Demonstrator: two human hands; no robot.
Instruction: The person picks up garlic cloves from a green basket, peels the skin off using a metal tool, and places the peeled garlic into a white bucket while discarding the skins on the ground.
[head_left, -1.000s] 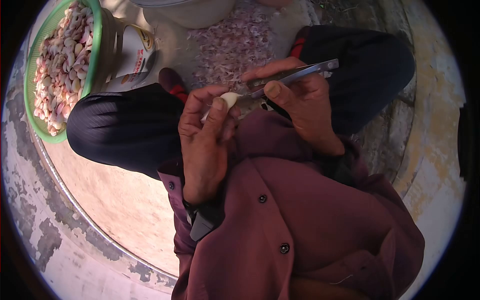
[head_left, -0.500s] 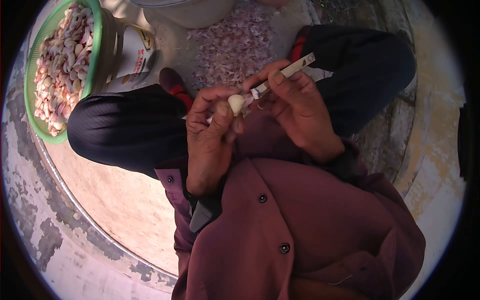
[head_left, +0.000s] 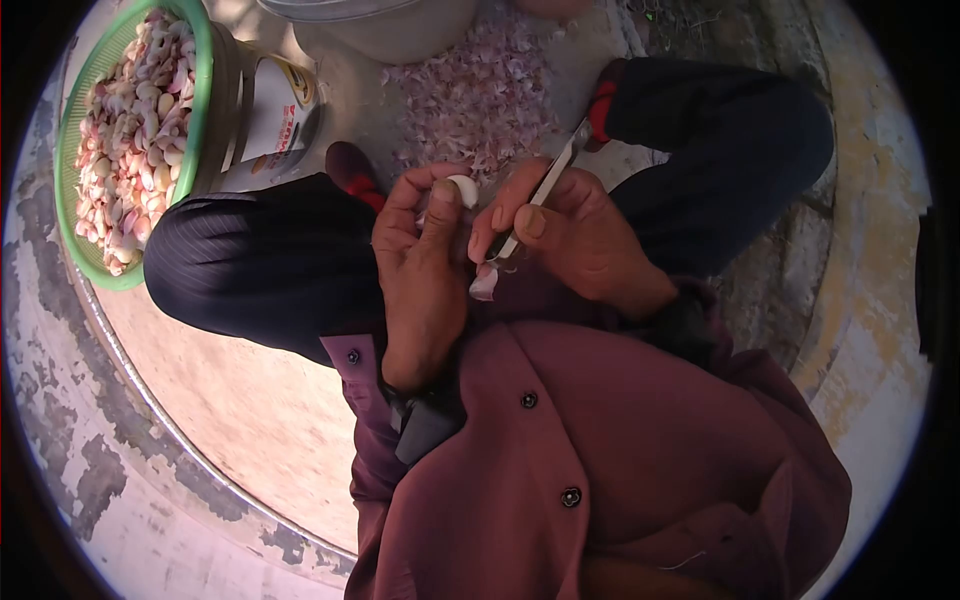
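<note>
My left hand (head_left: 425,265) pinches a pale peeled garlic clove (head_left: 465,190) between thumb and fingers. In my right hand (head_left: 590,245) is a small knife (head_left: 551,178), narrow and light-coloured, slanting down to the left. A bit of pinkish garlic skin (head_left: 484,282) hangs at its lower end, close to my right fingertips. The two hands are slightly apart, above my lap. Exactly how the knife's lower end is shaped is hard to make out.
A green basket (head_left: 203,110) of garlic cloves stands at the upper left, beside a white printed bucket (head_left: 275,105). A heap of garlic skins (head_left: 475,95) lies on the ground between my feet. Behind it is a large pale tub (head_left: 390,28).
My right hand has turned, so the knife points more steeply downward, and a piece of skin has come away at its lower end. The clove has shifted up a little in my left hand.
</note>
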